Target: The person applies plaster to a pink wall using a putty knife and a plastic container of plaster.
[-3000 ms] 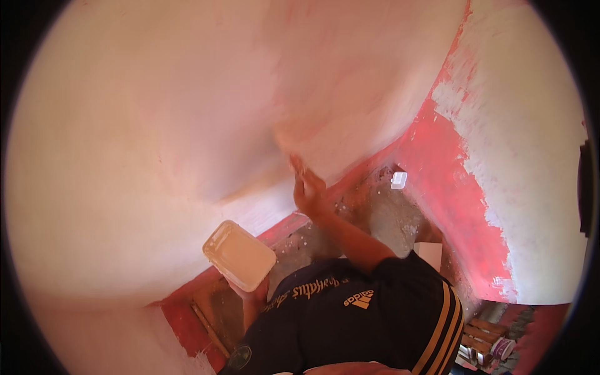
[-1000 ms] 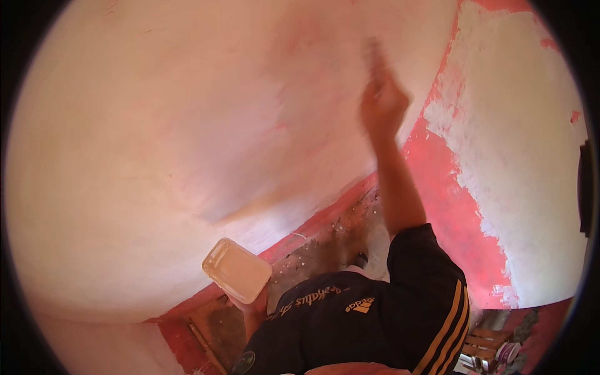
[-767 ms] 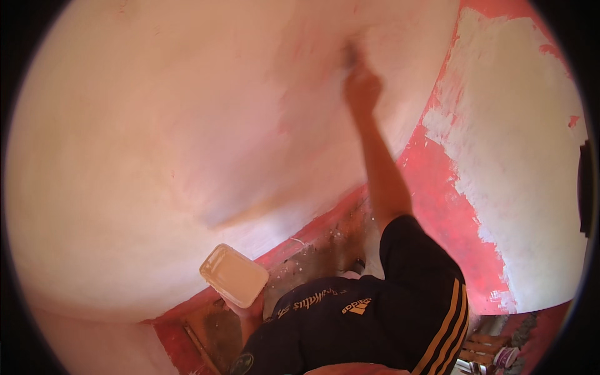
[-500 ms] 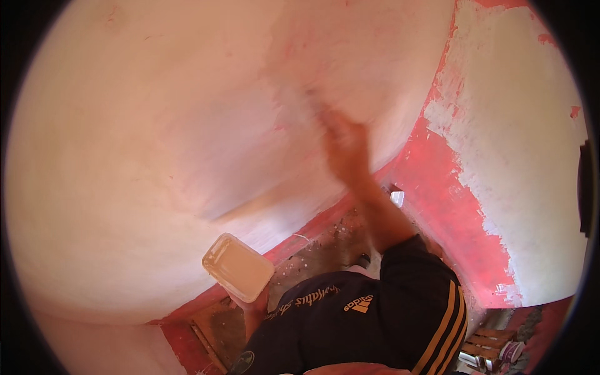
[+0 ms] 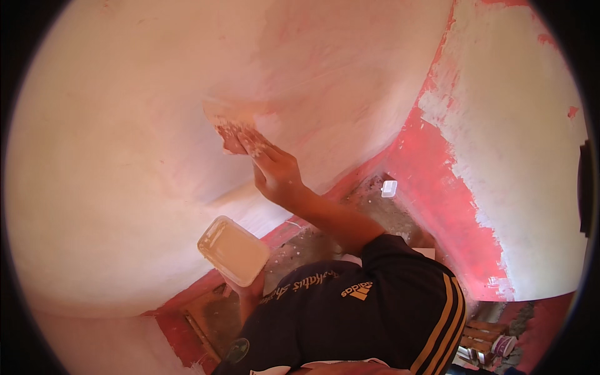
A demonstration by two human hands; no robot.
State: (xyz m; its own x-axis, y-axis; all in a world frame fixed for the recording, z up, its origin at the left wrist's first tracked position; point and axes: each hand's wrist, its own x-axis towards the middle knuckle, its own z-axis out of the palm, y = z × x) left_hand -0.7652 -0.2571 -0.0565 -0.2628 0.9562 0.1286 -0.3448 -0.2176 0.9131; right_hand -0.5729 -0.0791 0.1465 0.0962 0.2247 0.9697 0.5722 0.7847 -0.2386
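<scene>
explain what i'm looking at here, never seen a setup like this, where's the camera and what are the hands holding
There is no machine here: a person works with two bare hands. The view comes from a wide fisheye camera worn on the head, looking down, so straight edges bend and the corners go black.

The left hand holds up a shallow rectangular tub containing a smooth, pale material. The right hand holds a flat tool, smeared with similar material, at the large wall; its exact shape is hard to make out.

That wall is mostly pale with pinkish patches. The right-hand wall has a ragged pale coat beside bare red. A small white container sits on the floor near the corner.
</scene>
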